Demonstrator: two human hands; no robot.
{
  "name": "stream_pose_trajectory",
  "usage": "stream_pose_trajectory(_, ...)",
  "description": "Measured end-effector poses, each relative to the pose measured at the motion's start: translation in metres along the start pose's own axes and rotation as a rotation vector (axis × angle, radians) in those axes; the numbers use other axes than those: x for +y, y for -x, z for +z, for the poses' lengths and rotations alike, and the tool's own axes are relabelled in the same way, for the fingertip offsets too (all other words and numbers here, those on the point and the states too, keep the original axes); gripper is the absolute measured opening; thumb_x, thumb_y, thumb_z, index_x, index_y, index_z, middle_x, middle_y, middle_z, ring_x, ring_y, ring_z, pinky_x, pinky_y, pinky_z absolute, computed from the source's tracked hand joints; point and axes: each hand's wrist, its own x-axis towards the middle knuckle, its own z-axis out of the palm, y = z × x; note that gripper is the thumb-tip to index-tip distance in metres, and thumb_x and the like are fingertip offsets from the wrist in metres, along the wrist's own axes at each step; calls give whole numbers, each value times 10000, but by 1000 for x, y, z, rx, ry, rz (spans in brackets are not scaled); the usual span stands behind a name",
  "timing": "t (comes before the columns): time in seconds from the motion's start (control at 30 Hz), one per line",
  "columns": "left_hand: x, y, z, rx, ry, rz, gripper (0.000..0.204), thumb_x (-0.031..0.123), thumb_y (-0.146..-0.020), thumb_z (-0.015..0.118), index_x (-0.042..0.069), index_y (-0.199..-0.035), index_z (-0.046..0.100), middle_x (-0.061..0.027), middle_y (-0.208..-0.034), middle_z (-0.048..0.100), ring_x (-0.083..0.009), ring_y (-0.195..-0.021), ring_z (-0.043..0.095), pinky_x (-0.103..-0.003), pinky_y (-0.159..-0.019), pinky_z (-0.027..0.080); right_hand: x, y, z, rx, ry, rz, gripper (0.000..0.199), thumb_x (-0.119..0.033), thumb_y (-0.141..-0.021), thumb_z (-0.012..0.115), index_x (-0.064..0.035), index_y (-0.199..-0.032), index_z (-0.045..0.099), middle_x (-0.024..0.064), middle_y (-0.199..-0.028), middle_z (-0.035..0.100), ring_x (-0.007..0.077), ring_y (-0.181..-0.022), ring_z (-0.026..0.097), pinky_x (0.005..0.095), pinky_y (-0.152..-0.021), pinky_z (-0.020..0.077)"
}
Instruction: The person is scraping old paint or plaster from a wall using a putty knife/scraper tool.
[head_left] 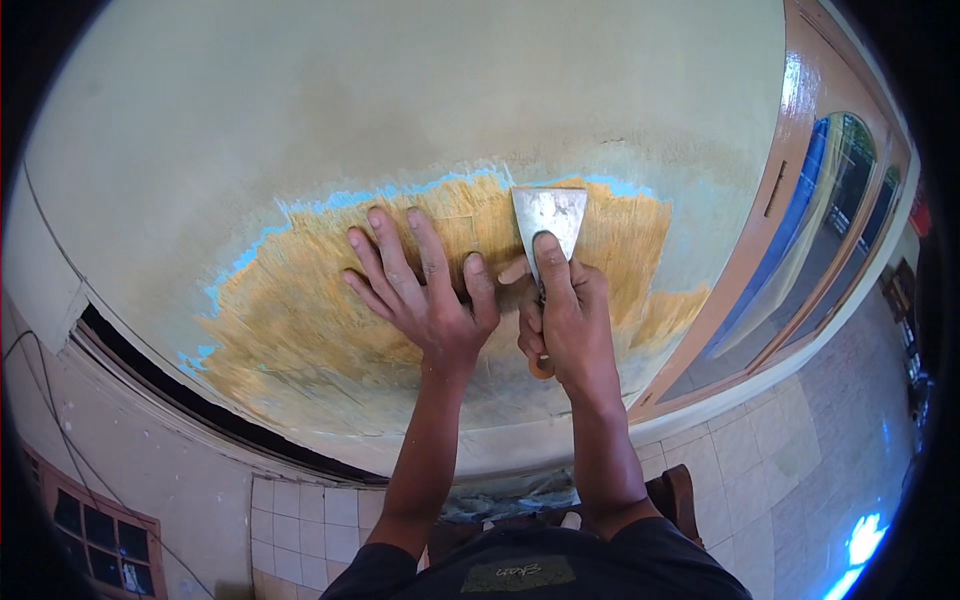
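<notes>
In my right hand is a putty knife, its wide metal blade pointing up along the wall. My thumb presses on the blade's lower part, and the orange end of the handle shows below my fingers. The blade's front edge lies at the upper rim of a scraped yellow-brown patch on the wall. A ragged light blue line of older paint borders that patch, with pale painted wall above it. To the left of the knife, my left hand rests on the bare patch with its fingers spread, holding nothing.
A brown-framed door with glass stands at the right, a blue strip along its pane. Below are floor tiles and crumpled plastic sheeting near the wall's foot. A dark gap, a cable and a small window lie at the left.
</notes>
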Motion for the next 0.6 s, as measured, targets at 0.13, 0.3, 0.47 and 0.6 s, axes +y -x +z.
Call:
stream_pose_trajectory(0.13, 4, 1, 0, 10, 19, -9, 606, 446, -1032, 401, 24, -1447, 528, -253, -1573, 370, -482, -1477, 279, -620, -1195, 90, -13, -2, 4, -27, -17, -33, 509, -425, -1079, 469, 12, -877, 637, 0, -489, 416, 82, -352, 386, 273, -334, 273)
stream_pose_trajectory(0.3, 1, -1, -3, 16, 12, 6, 604, 444, -1030, 403, 21, -1441, 533, -252, -1572, 372, -484, -1475, 283, -625, -1193, 93, -9, 4, 6, 9, 23, 0, 525, -447, -1079, 447, -5, -867, 636, -19, -492, 398, 71, -364, 368, 256, -346, 281)
stream_pose_trajectory(0.47, 2, 0, -3, 5, 14, -7, 602, 439, -1028, 407, 19, -1440, 534, -252, -1574, 369, -485, -1475, 282, -625, -1194, 89, -11, 1, 7, -18, 7, -59, 526, -445, -1077, 463, 12, -877, 632, 7, -487, 430, 86, -348, 389, 274, -338, 280)
stream_pose_trajectory(0.6, 3, -1, -1, 9, 9, 1, 604, 441, -1026, 410, 20, -1441, 533, -253, -1575, 367, -484, -1476, 281, -622, -1195, 89, -8, 2, 6, -4, 7, -54, 531, -446, -1077, 461, 14, -870, 627, 9, -484, 431, 86, -343, 382, 271, -338, 283)
